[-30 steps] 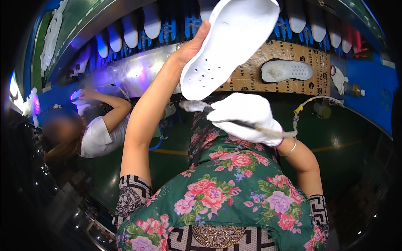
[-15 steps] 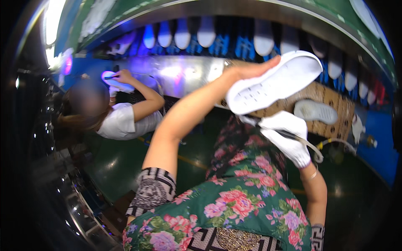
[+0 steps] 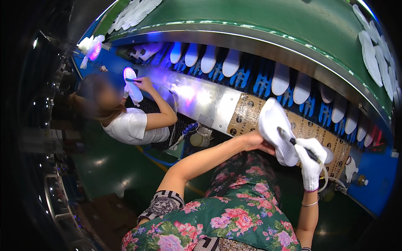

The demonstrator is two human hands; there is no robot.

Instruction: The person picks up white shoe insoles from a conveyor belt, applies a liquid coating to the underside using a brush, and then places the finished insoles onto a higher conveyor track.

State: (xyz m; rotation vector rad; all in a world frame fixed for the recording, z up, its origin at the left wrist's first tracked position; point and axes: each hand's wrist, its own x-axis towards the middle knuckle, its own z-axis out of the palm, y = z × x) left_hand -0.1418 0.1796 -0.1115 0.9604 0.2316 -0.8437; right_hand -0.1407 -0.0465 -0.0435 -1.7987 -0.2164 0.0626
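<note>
Bare left hand (image 3: 257, 141) gripping white foot-shaped sole (image 3: 273, 119); white-gloved right hand (image 3: 311, 157) now holding black-handled brush (image 3: 287, 136) over sole, no longer beside: apparently brushing.

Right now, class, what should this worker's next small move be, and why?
Probably a short stroke of the brush along the hollow face of the white shoe sole: the bare left hand holds the sole by its side, and the gloved right hand has the brush tip over that face. Whether it touches is hard to tell.
</note>
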